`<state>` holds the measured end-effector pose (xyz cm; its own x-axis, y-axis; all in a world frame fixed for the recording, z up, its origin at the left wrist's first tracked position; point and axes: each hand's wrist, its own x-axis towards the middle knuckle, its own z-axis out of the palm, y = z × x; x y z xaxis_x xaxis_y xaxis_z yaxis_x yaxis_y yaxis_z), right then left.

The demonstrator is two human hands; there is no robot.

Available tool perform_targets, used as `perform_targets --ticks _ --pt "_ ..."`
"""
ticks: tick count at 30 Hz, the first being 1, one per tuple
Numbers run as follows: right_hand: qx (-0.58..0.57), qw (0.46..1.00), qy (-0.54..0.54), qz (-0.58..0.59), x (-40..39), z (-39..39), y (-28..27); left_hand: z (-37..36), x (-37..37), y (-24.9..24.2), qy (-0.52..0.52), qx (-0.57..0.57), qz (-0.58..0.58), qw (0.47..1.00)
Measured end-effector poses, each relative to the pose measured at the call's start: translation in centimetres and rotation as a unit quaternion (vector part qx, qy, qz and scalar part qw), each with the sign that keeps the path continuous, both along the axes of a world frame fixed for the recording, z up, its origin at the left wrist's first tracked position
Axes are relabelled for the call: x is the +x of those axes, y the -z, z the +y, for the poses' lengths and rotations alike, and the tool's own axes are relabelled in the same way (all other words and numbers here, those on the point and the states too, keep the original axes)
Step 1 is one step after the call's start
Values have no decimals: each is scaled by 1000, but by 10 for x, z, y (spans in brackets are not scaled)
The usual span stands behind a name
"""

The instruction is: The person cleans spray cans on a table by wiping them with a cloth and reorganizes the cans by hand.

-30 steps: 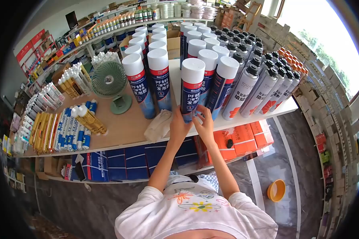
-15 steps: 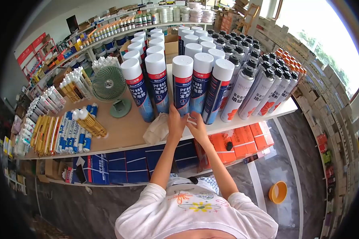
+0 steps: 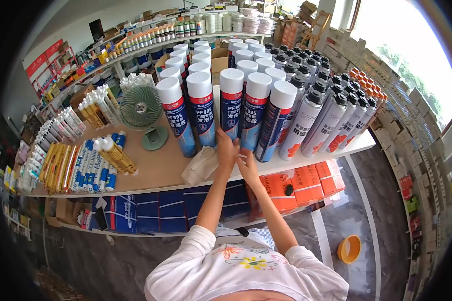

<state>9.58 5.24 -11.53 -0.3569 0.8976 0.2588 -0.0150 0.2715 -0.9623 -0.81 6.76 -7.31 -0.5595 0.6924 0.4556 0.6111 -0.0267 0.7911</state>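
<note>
White-capped foam cans with blue and red labels stand in rows at the table's front edge. My left hand is closed against the lower part of one foam can, its fingers reaching up the side. Just right of it, my right hand has its fingers at the base of the neighbouring foam can. The two hands nearly meet, and some fingertips are hidden. A crumpled pale cloth lies left of my left hand. Another foam can stands upright to the right.
Silver black-topped cans crowd the right side of the table. Left are a green fan and sealant tubes. Blue boxes and orange boxes sit below. A yellow basin is on the floor.
The can at my left hand now stands slightly farther back, and the one beside it has come forward. My right hand has shifted slightly down; a small white thing by its fingers no longer shows.
</note>
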Motion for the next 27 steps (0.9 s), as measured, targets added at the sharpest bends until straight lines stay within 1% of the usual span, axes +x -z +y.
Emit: perform_targets --ticks 3,5,7,10,11,12,14,15,16,17,19,20,21,23,25,27 --pt "3 1000 20 -13 2 0 0 17 -7 8 -19 27 20 999" --pt "7 999 34 -21 3 6 7 27 -15 13 -8 30 5 999" --pt "-25 1000 14 -5 3 13 16 30 -17 12 1 32 -9 999" --pt "-64 998 -16 2 1 17 16 26 -19 8 -1 58 19 998" --pt "-85 996 -26 11 -1 18 14 23 -19 7 16 46 7 999" --pt "-82 996 -29 11 -3 19 14 19 -18 4 33 36 -3 999" --pt "-119 991 -51 44 -7 20 18 12 -12 0 28 33 3 999" --pt "-115 991 -54 45 -9 20 14 7 -8 -3 25 27 8 999" --pt "-135 988 -52 52 -9 18 8 -1 -4 -13 34 0 -4 999" --pt "-158 984 -50 59 -10 15 4 -5 -4 -16 32 1 -3 999" --pt "-179 980 -43 74 -11 12 -1 -13 -3 -26 36 8 144 989" --pt "-212 972 -45 87 -11 13 -5 -17 -3 -32 48 11 149 988" --pt "-246 963 -47 100 -11 14 -10 -32 -2 -65 47 13 151 987" --pt "-258 958 -66 108 -14 20 -10 -71 -4 -147 187 -18 133 973" --pt "-280 943 -70 164 -19 28 7 -69 -29 -203 224 41 208 951" --pt "-284 937 -81 186 -22 27 1 -54 -42 -260 202 68 268 939"
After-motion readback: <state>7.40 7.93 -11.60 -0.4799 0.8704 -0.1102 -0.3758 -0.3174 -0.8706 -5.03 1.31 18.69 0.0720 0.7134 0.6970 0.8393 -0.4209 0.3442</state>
